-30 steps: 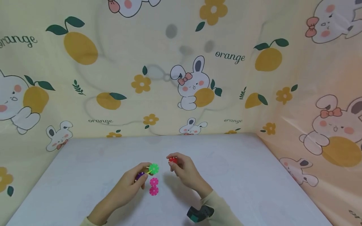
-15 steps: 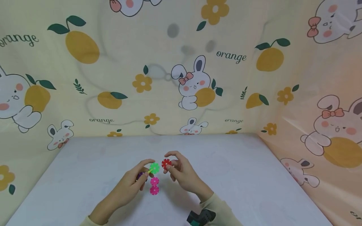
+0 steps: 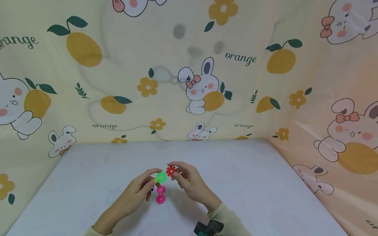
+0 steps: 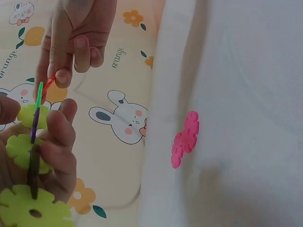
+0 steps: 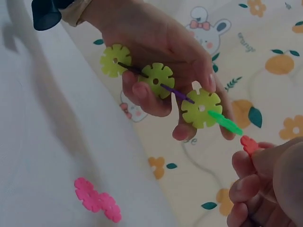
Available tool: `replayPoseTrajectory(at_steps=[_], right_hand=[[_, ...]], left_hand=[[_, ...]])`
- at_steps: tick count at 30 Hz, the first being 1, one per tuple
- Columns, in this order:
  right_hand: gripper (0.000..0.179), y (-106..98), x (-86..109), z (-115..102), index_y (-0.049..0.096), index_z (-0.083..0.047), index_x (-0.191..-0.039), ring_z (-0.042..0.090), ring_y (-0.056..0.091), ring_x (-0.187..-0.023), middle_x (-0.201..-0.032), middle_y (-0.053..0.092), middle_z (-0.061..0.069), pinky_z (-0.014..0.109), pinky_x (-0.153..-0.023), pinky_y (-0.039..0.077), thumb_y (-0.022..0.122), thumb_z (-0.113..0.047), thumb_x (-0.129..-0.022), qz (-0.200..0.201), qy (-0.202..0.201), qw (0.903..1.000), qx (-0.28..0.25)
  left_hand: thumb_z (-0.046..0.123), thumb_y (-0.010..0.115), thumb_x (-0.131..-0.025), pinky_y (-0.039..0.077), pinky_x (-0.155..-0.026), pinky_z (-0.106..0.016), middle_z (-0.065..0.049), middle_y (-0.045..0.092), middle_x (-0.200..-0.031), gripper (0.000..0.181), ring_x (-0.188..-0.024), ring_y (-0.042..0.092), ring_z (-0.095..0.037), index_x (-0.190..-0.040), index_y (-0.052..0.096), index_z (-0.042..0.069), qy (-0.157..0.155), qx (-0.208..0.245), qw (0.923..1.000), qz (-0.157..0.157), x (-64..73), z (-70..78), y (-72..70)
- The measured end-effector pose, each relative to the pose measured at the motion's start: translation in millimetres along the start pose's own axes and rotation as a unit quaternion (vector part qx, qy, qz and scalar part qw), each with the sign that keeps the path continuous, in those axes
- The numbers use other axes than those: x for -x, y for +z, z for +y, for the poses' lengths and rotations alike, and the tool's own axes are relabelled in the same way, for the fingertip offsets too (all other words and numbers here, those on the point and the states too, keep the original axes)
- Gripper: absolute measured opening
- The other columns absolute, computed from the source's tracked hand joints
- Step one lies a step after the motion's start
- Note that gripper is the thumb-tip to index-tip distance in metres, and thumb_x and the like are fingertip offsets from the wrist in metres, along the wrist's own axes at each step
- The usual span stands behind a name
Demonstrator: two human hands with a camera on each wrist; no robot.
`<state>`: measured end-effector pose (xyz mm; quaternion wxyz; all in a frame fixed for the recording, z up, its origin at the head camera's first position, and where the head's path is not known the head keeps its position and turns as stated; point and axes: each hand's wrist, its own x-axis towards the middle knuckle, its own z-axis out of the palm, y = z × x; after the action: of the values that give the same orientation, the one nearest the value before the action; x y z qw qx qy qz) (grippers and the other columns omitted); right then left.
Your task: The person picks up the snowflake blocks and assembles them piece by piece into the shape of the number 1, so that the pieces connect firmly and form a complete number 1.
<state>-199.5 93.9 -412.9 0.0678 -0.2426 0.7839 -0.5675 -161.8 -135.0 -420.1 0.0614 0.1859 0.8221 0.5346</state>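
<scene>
My left hand [image 3: 134, 193] grips a chain of notched plastic discs, the snowflake kind that slot together. In the right wrist view the chain runs from a yellow-green disc [image 5: 116, 60] through purple and more yellow-green discs to a bright green disc [image 5: 225, 123] at its end. My right hand [image 3: 195, 183] pinches a red notched disc [image 3: 171, 171] between thumb and fingers. The red disc's edge is right at the green disc's edge. Below them on the table lie two pink discs [image 3: 160, 198], joined together.
The white table [image 3: 251, 183] spreads around both hands. Behind it and at the sides hangs a cream cloth [image 3: 165, 49] printed with rabbits and oranges. A dark device [image 3: 209, 227] is strapped at the right wrist.
My right hand has moved left, bringing the red disc up to the green disc. The red disc has turned to face the head camera. The left hand has hardly moved.
</scene>
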Motion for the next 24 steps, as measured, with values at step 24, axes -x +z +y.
replayPoseTrajectory(at_steps=[24], right_hand=[[0.036, 10.4, 5.1, -2.4, 0.062, -0.021, -0.136, 0.005, 0.059, -0.072, -0.098, 0.069, 0.003, 0.019, -0.062, 0.051, 0.062, -0.013, -0.101, 0.015, -0.039, 0.9952, 0.088]], left_hand=[[0.029, 0.06, -0.103, 0.046, -0.05, -0.024, -0.012, 0.058, -0.072, 0.046, -0.056, 0.05, -0.011, -0.143, 0.05, 0.011, -0.055, 0.033, 0.9976, -0.027, -3.5, -3.0, 1.2]])
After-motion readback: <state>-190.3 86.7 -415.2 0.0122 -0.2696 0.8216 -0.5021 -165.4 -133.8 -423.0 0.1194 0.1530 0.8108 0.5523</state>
